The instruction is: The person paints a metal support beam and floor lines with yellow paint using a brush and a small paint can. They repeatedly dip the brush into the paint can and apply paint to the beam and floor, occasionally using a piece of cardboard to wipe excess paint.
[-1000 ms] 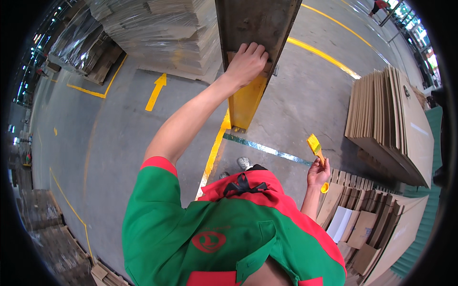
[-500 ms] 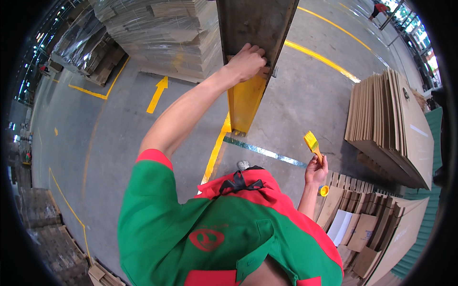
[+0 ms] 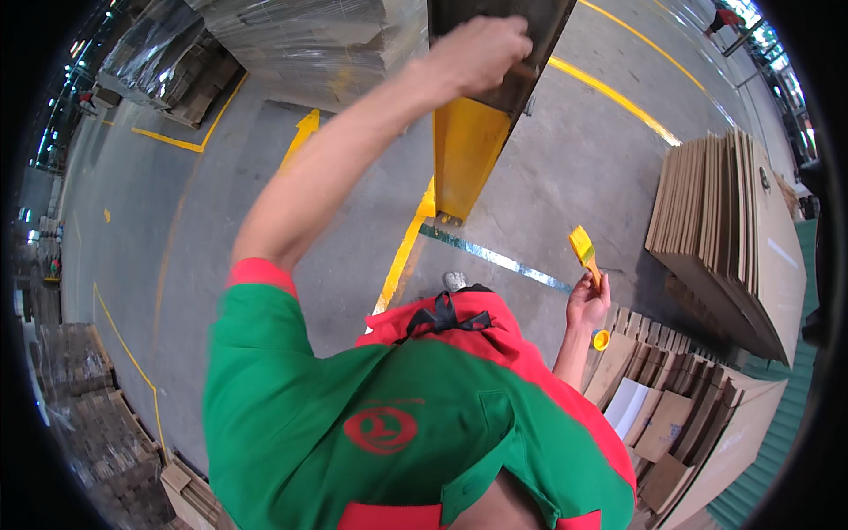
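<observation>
In front of me stands a steel column (image 3: pixel 473 155), dark brown above and yellow on its lower part. My left hand (image 3: pixel 490 55) is raised at the dark part, above the yellow edge. Its fingers are curled and somewhat blurred; whatever they hold, if anything, is hidden. Low on the right, my right hand (image 3: pixel 588 302) grips a paintbrush (image 3: pixel 584 248) by its wooden handle, bristles up and coated in yellow. A small open container (image 3: pixel 601 340) with yellow inside shows beside my right wrist; I cannot tell what supports it.
Flat cardboard sheets (image 3: pixel 707 203) lean in a stack at right, with more cardboard pieces (image 3: pixel 667 424) below. Wrapped cardboard (image 3: pixel 327 44) stands behind the column to the left. Yellow lines (image 3: pixel 402 256) mark the grey floor. Another person (image 3: pixel 724 18) is far off at upper right.
My left hand has moved up the column, from the yellow edge to the dark part above. The view has shifted slightly. My right hand still holds the paintbrush in nearly the same place.
</observation>
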The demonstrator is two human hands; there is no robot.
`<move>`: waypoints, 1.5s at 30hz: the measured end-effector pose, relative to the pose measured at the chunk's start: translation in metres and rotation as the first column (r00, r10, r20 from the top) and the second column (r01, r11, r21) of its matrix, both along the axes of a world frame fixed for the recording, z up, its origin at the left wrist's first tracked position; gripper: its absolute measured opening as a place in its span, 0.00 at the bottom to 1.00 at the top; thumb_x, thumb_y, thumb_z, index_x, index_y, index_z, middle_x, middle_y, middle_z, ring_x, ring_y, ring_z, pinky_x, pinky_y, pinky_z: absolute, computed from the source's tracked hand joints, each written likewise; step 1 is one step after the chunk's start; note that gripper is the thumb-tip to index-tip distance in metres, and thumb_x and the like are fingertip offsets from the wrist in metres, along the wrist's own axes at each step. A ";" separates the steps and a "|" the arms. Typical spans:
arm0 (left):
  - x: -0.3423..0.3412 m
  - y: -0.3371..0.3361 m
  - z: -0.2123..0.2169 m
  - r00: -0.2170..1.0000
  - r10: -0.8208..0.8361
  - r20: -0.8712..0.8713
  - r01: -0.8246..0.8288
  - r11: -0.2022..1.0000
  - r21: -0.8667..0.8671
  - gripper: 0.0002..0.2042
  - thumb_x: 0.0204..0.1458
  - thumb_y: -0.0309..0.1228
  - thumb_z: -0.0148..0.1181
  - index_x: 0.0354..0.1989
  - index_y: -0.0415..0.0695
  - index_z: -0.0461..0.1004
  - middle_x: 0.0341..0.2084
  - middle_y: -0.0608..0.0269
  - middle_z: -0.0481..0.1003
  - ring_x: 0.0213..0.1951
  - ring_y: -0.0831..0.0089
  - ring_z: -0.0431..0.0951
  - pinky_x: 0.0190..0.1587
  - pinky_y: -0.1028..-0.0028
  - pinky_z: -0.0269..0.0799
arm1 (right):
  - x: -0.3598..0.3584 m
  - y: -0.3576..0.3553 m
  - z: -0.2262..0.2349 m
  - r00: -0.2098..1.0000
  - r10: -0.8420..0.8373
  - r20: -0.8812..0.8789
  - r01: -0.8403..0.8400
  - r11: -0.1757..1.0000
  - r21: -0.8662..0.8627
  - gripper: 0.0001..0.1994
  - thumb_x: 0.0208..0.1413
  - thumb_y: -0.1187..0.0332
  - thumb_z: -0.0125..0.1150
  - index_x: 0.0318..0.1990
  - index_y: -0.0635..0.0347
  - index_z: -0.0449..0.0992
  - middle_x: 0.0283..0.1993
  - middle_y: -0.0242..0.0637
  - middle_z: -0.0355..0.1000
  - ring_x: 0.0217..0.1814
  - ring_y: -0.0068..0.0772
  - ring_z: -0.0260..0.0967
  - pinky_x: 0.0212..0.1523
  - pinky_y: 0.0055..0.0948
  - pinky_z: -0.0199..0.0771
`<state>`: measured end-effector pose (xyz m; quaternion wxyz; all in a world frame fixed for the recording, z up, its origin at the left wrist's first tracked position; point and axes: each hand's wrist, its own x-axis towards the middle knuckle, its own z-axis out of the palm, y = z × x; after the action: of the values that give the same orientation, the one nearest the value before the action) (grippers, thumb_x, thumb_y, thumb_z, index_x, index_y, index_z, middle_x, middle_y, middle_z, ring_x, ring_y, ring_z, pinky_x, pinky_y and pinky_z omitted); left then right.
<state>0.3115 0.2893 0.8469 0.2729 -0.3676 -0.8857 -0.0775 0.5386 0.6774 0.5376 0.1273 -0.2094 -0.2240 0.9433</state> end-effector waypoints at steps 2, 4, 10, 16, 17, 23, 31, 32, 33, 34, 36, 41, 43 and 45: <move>0.022 -0.008 0.033 0.996 -0.039 -0.079 0.045 0.997 0.070 0.03 0.51 0.21 0.63 0.30 0.36 0.75 0.34 0.50 0.76 0.39 0.53 0.81 0.41 0.57 0.76 | -0.004 -0.002 0.001 0.999 0.034 -0.037 -0.034 0.999 0.003 0.09 0.70 0.66 0.57 0.43 0.64 0.79 0.41 0.43 0.82 0.39 0.37 0.82 0.36 0.25 0.82; 0.058 -0.020 0.060 0.991 -0.094 -0.096 0.114 0.965 0.235 0.04 0.52 0.18 0.54 0.26 0.36 0.69 0.31 0.43 0.70 0.36 0.41 0.75 0.38 0.51 0.72 | -0.007 -0.004 0.003 0.999 0.032 -0.035 -0.032 0.999 -0.004 0.10 0.70 0.66 0.57 0.43 0.64 0.79 0.41 0.43 0.82 0.38 0.37 0.82 0.36 0.25 0.81; 0.174 -0.076 0.066 0.958 0.286 -0.025 -0.214 0.770 0.601 0.06 0.52 0.24 0.70 0.33 0.37 0.79 0.29 0.58 0.77 0.32 0.71 0.79 0.37 0.69 0.74 | 0.001 -0.007 0.011 0.999 0.038 -0.038 -0.037 0.999 0.009 0.10 0.70 0.67 0.56 0.43 0.64 0.79 0.40 0.43 0.82 0.38 0.38 0.82 0.37 0.26 0.82; 0.305 -0.211 -0.138 0.688 0.566 0.454 -0.714 0.416 0.563 0.15 0.54 0.36 0.73 0.38 0.35 0.78 0.25 0.63 0.76 0.30 0.79 0.70 0.36 0.75 0.70 | 0.036 -0.002 0.031 0.993 0.102 0.066 -0.110 0.987 0.119 0.10 0.70 0.67 0.56 0.42 0.63 0.80 0.40 0.43 0.83 0.38 0.38 0.83 0.36 0.25 0.83; 0.347 -0.241 -0.194 0.559 0.628 0.542 -0.826 0.363 0.432 0.15 0.55 0.36 0.73 0.37 0.36 0.78 0.24 0.64 0.74 0.29 0.78 0.68 0.34 0.75 0.68 | 0.038 -0.001 0.035 0.992 0.080 0.100 -0.094 0.985 0.144 0.10 0.70 0.67 0.55 0.42 0.63 0.80 0.40 0.43 0.83 0.38 0.38 0.83 0.36 0.25 0.83; 0.680 -0.292 -0.473 -0.856 0.425 0.295 -0.008 0.560 -0.828 0.18 0.48 0.43 0.74 0.38 0.41 0.84 0.37 0.58 0.83 0.39 0.60 0.83 0.43 0.56 0.79 | 0.018 0.015 0.056 0.976 0.116 0.185 -0.158 0.961 0.226 0.09 0.69 0.68 0.58 0.43 0.65 0.80 0.40 0.39 0.83 0.40 0.36 0.83 0.42 0.28 0.87; 0.700 -0.245 -0.346 0.249 0.153 0.956 -0.526 -0.807 0.266 0.14 0.59 0.33 0.69 0.47 0.37 0.77 0.39 0.61 0.80 0.39 0.72 0.80 0.39 0.69 0.77 | -0.019 0.025 0.055 0.966 0.250 0.071 -0.260 0.937 0.232 0.09 0.69 0.68 0.58 0.44 0.64 0.79 0.41 0.40 0.82 0.40 0.36 0.82 0.40 0.24 0.83; 0.662 -0.228 -0.340 0.186 0.182 0.965 -0.609 -0.749 0.259 0.13 0.60 0.32 0.68 0.48 0.38 0.76 0.37 0.64 0.78 0.35 0.75 0.77 0.36 0.73 0.73 | -0.021 0.029 0.051 0.960 0.277 0.039 -0.279 0.936 0.213 0.09 0.69 0.68 0.58 0.44 0.64 0.79 0.41 0.40 0.82 0.40 0.36 0.82 0.40 0.24 0.82; 0.620 -0.214 -0.332 0.079 0.186 0.979 -0.671 -0.717 0.190 0.13 0.60 0.32 0.67 0.49 0.39 0.75 0.34 0.66 0.77 0.31 0.79 0.74 0.32 0.76 0.70 | -0.023 0.036 0.047 0.962 0.265 0.065 -0.273 0.940 0.203 0.09 0.69 0.68 0.58 0.44 0.65 0.79 0.41 0.41 0.82 0.40 0.36 0.82 0.39 0.24 0.82; 0.577 -0.190 -0.324 0.224 0.113 0.968 -0.708 -0.664 0.241 0.11 0.60 0.33 0.69 0.45 0.43 0.76 0.32 0.73 0.74 0.30 0.84 0.69 0.29 0.78 0.62 | -0.024 0.047 0.043 0.961 0.268 0.067 -0.276 0.941 0.194 0.09 0.69 0.68 0.58 0.44 0.65 0.79 0.41 0.41 0.82 0.40 0.36 0.81 0.39 0.24 0.81; 0.488 -0.121 -0.310 0.411 0.072 0.909 -0.786 -0.478 0.393 0.11 0.62 0.36 0.67 0.45 0.44 0.77 0.32 0.75 0.74 0.31 0.86 0.69 0.29 0.79 0.62 | -0.025 0.079 0.034 0.967 0.243 0.073 -0.253 0.950 0.185 0.09 0.69 0.68 0.58 0.45 0.65 0.80 0.41 0.42 0.82 0.39 0.36 0.81 0.36 0.24 0.80; 0.321 0.075 -0.251 0.580 -0.226 0.783 -0.810 -0.264 0.524 0.15 0.66 0.35 0.62 0.56 0.39 0.73 0.46 0.64 0.80 0.49 0.76 0.80 0.50 0.73 0.77 | -0.014 0.205 0.011 0.987 0.159 0.034 -0.161 0.984 0.073 0.12 0.70 0.66 0.57 0.45 0.66 0.80 0.42 0.45 0.82 0.39 0.39 0.82 0.41 0.26 0.85; 0.277 0.141 -0.228 0.641 -0.266 0.720 -0.765 -0.284 0.577 0.14 0.67 0.35 0.60 0.54 0.38 0.74 0.45 0.62 0.80 0.47 0.78 0.79 0.50 0.71 0.76 | -0.007 0.254 0.006 0.995 0.101 0.029 -0.103 0.992 0.080 0.12 0.70 0.65 0.57 0.45 0.66 0.80 0.41 0.46 0.82 0.39 0.38 0.82 0.40 0.25 0.85; 0.244 0.183 -0.210 0.684 -0.461 0.565 -0.729 -0.410 0.548 0.16 0.69 0.35 0.57 0.59 0.38 0.71 0.43 0.64 0.79 0.44 0.77 0.79 0.46 0.73 0.76 | 0.002 0.296 0.005 0.995 0.102 0.003 -0.102 0.994 0.040 0.12 0.70 0.65 0.57 0.45 0.66 0.80 0.42 0.45 0.82 0.39 0.38 0.82 0.38 0.25 0.85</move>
<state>0.5550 0.4723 0.6372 0.1062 0.2501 -0.4546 -0.8483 0.5403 0.9731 0.5422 0.0831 -0.1955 -0.2535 0.9437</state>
